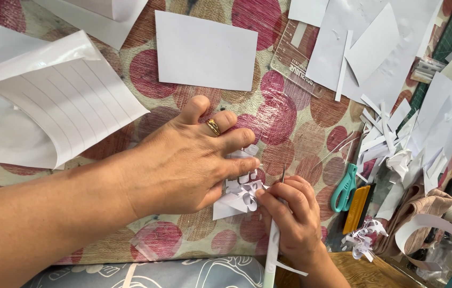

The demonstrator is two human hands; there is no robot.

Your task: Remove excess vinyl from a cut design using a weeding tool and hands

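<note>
Head view shows our left hand (183, 162) spread flat, palm down, pinning a small white cut-paper piece (239, 194) to the red-dotted tablecloth (290, 133). Our right hand (292, 213) is closed around a thin craft knife (273, 240), gripped like a pen, its long axis running up from the near edge with the tip at the paper's right side. The paper lies between both hands, touching each; teal scissors (345, 188) rest further right, untouched.
</note>
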